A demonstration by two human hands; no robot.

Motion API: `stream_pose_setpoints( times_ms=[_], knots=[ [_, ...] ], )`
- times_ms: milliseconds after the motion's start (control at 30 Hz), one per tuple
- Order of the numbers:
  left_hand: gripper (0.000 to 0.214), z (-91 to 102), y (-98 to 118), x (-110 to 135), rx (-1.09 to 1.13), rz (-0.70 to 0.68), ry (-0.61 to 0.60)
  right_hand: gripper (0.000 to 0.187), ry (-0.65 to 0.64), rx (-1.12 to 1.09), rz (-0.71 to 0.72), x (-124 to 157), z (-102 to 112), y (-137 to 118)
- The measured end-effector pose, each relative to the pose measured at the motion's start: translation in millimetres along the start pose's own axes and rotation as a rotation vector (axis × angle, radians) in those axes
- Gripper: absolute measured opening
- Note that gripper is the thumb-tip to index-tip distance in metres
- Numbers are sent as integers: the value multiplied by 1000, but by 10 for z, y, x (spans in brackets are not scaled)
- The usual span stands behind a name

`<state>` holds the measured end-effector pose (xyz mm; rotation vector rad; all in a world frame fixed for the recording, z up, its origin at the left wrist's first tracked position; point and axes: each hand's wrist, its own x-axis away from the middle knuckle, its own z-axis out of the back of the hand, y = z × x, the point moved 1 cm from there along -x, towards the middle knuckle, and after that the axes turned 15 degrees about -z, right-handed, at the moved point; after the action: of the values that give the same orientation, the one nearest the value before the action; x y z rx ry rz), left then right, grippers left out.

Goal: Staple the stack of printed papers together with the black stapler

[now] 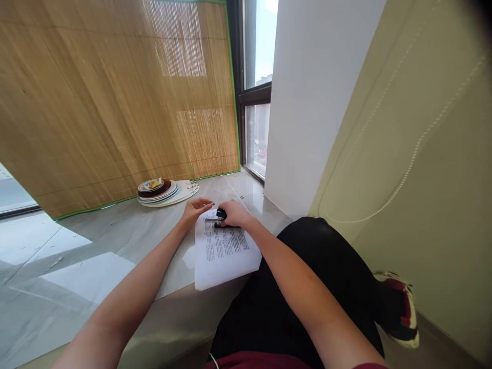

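My right hand (236,213) is wrapped round a black stapler (221,214). A metal strip of the stapler juts out to the left over the paper. Beneath it lies a white sheet of printed paper (226,259), its near edge reaching over the front edge of the sill. Just left of the stapler, my left hand (196,210) hovers by the paper's far left corner with thumb and fingers drawn together. A tiny dark bit shows at those fingertips, too small to name.
A stack of plates (158,193) stands at the back of the marble sill (126,230), against a bamboo blind (115,102). Small dark bits (242,197) lie near the window corner. A bead chain (411,159) hangs on the right. My bent knee (315,241) is beside the sill.
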<state>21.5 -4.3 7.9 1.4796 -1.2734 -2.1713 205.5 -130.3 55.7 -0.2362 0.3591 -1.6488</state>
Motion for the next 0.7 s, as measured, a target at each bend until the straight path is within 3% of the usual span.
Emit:
stream_pose_setpoints(
  times_ms=[200, 467, 700],
  knots=[
    [32, -15, 17, 13, -88, -69, -186, 28, 144, -102, -34, 14, 140, 96],
    [25, -57, 95, -7, -266, -205, -381, 26, 114, -24, -12, 28, 118, 90],
    [25, -117, 191, 4, -292, -267, -457, 25, 73, 29, 11, 42, 139, 97]
  ],
)
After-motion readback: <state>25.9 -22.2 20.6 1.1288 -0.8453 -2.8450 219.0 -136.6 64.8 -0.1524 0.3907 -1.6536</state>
